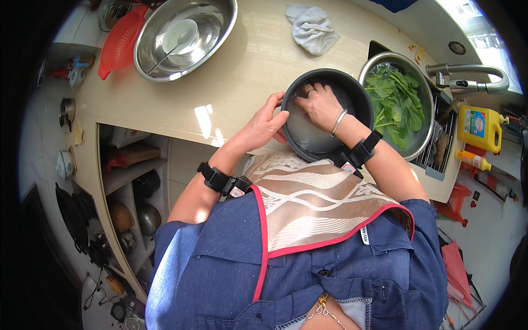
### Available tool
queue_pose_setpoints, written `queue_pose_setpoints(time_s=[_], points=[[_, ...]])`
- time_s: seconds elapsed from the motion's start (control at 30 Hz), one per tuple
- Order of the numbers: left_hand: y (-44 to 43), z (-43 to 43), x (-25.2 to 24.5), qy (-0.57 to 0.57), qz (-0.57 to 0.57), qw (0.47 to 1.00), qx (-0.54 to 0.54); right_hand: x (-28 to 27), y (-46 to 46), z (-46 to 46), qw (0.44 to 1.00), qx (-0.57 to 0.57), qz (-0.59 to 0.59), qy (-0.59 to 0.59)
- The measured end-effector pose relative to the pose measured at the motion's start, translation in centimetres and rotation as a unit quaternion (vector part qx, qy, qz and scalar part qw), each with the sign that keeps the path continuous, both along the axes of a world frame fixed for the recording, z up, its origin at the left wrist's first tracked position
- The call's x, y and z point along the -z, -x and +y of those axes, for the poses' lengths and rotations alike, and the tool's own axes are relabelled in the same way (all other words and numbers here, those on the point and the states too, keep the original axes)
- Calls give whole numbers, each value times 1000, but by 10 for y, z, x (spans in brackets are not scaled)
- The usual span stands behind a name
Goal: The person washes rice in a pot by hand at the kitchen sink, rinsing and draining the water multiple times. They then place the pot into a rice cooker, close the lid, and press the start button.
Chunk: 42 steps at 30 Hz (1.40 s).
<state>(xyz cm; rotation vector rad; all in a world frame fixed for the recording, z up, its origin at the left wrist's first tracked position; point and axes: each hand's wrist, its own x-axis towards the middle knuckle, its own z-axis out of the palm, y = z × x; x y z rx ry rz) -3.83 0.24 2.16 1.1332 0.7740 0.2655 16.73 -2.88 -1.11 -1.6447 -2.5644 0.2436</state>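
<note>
A dark grey cooking pot, likely a rice-cooker inner pot, stands at the counter's front edge, against the apron. Cloudy whitish water covers its bottom; pale grains may lie in it, but I cannot tell. My left hand holds the pot's left side, thumb near the rim and fingers along the outer wall. Inside the pot is my right hand, palm down, its fingertips dipped in the water and partly hidden. Right beside the pot, a steel basin holds leafy greens in water.
A large steel bowl with a white bowl and spoon stands back left, near a red colander. A white cloth lies at the back. Beyond the basin are a faucet and a yellow jug. Open shelves sit below left.
</note>
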Motion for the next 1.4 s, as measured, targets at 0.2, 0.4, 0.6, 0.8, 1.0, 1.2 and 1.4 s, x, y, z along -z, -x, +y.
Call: queue_pose_setpoints(time_s=[0.2,0.4,0.6,0.8,1.0,1.2,1.4], points=[[1,0,0,-4,-1,1000,-1,8,-18,-11,982,104,-74,139],[-1,1,-1,4,4,1000,3,6,-13,-32,943,86,-18,321],[0,2,1,1,0,1000,8,10,-7,-38,925,-27,118,361],[0,1,2,-8,2,1000,6,4,4,-26,937,116,186,273],[-1,1,2,-2,-1,1000,1,-5,3,-14,992,99,56,45],[1,-1,3,3,-6,1000,-6,3,3,-14,991,101,-25,82],[0,-2,6,-2,-6,1000,-5,5,2,-16,990,96,-45,94]])
